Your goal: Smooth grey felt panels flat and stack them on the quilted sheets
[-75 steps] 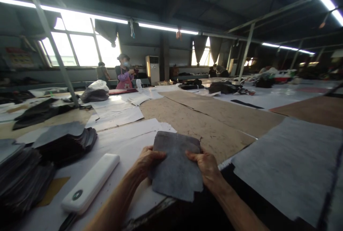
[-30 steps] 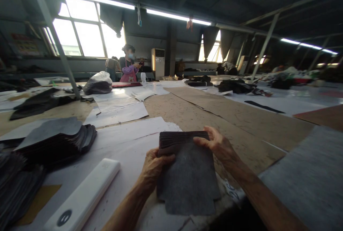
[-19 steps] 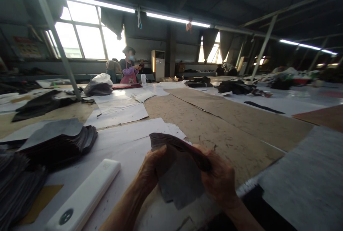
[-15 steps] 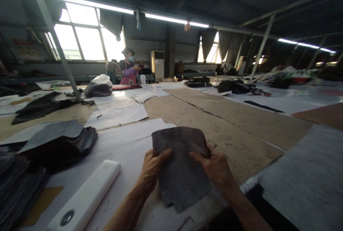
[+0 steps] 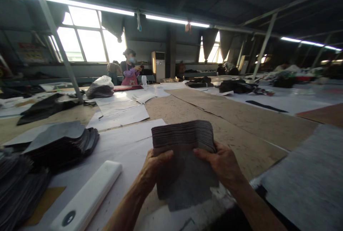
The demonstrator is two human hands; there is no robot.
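Between my two hands is a stack of dark grey fabric pieces [image 5: 184, 174], its many layered edges fanned along the far side. My left hand [image 5: 155, 165] grips the stack's left edge, thumb lying on top. On the opposite edge my right hand [image 5: 221, 159] does the same, its thumb pressed on the upper face. The fingers of both hands are mostly hidden beneath the stack. Below it lies the work table covered with white paper [image 5: 125, 149].
A long white device [image 5: 88, 195] with a round dark button lies at left. Beyond it are a stack of cut dark pieces [image 5: 61, 141] and another layered pile [image 5: 18, 188]. Grey felt-like material [image 5: 308, 184] covers the right side. A person [image 5: 130, 68] stands across the table.
The stack's far edge has risen slightly and spread, showing more layers. My right hand has shifted a little to the right and up, still holding it.
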